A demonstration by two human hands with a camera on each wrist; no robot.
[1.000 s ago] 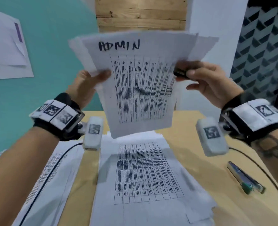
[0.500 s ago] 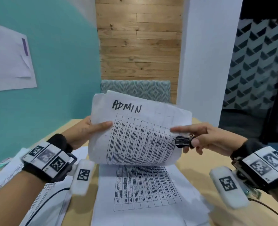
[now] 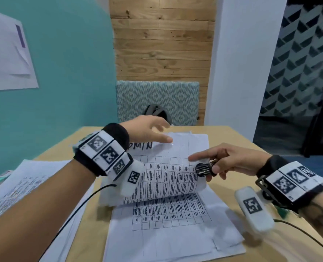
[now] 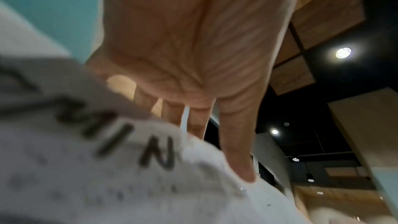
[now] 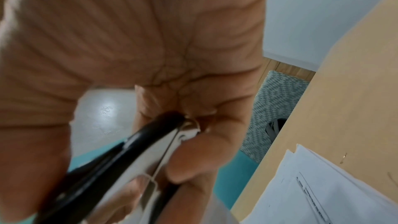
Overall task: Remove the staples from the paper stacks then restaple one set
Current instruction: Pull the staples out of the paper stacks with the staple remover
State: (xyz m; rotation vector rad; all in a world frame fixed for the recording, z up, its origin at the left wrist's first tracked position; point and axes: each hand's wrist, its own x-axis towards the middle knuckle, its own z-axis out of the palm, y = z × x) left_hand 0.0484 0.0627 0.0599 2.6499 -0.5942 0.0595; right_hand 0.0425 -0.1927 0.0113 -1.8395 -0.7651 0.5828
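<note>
The stapled stack marked ADMIN (image 3: 166,173) lies bowed on the wooden table (image 3: 232,140), on top of loose printed sheets (image 3: 172,233). My left hand (image 3: 153,132) is spread above its top edge, and one straight fingertip (image 4: 245,175) presses the paper beside a small staple (image 4: 242,189). My right hand (image 3: 225,161) holds a black staple remover (image 3: 204,169) at the stack's right edge, with its index finger stretched out onto the page. In the right wrist view the remover (image 5: 120,159) sits between thumb and curled fingers.
More printed sheets (image 3: 24,186) lie at the left of the table. A green stapler (image 3: 281,212) shows partly behind my right wrist. A patterned chair back (image 3: 156,101) stands beyond the far edge. A loose staple (image 5: 344,156) lies on the bare wood.
The ADMIN stack came down from in front of my face onto the table. My left hand let go of its edge and now presses on top; my right hand kept the remover.
</note>
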